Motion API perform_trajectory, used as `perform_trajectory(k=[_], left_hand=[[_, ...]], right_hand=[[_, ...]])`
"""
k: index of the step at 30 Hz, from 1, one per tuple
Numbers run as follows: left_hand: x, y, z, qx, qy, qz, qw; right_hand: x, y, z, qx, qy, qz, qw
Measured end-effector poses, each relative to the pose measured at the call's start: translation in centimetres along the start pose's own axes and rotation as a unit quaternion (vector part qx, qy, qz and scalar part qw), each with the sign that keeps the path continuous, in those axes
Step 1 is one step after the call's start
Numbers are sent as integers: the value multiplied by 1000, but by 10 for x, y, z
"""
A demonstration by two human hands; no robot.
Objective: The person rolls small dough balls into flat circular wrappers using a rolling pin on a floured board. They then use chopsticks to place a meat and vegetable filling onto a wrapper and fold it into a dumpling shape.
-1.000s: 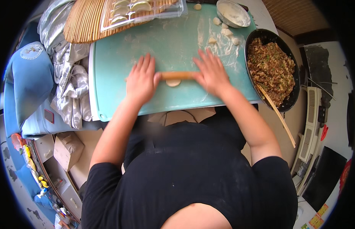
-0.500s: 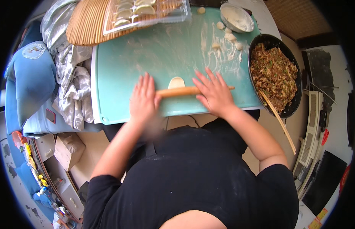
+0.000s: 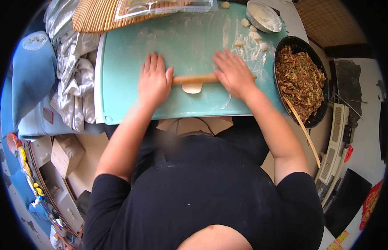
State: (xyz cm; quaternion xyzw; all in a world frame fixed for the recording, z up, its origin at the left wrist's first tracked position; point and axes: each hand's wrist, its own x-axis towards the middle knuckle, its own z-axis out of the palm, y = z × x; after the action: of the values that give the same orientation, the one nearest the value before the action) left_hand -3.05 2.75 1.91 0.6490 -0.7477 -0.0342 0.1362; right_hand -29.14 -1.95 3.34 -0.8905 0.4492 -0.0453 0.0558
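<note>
A wooden rolling pin (image 3: pixel 196 78) lies crosswise on the green board (image 3: pixel 131 98), with a hand on each end. My left hand (image 3: pixel 155 81) presses flat on the left end, fingers stretched forward. On the right end rests my right hand (image 3: pixel 235 74), its fingers also extended and a little spread. Under the pin is a piece of rolled dough (image 3: pixel 192 88); its near part shows, while its far edge is hidden by the pin. Several small dough lumps (image 3: pixel 254 35) lie on floury patches at the far right of the board.
A bowl of flour (image 3: pixel 264 16) stands at the far right. Beside the board sits a black pan of chopped filling (image 3: pixel 300 79), with chopsticks (image 3: pixel 303 133) across its rim. A slatted mat (image 3: pixel 94 16) and a clear plastic tray (image 3: pixel 169 9) overlap the board's far left.
Both hands have pushed the rolling pin away from me. It was on the near side of the dough and now covers the far side. The view has shifted slightly.
</note>
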Motion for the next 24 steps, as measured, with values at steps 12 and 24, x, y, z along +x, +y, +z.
perform_trajectory(k=[12, 24], left_hand=[[-42, 47, -12, -100, -15, 224, 969], [114, -40, 54, 63, 27, -38, 997]], right_hand=[[-59, -9, 3, 141, 122, 58, 981], [-82, 30, 20, 67, 270, 266, 923]])
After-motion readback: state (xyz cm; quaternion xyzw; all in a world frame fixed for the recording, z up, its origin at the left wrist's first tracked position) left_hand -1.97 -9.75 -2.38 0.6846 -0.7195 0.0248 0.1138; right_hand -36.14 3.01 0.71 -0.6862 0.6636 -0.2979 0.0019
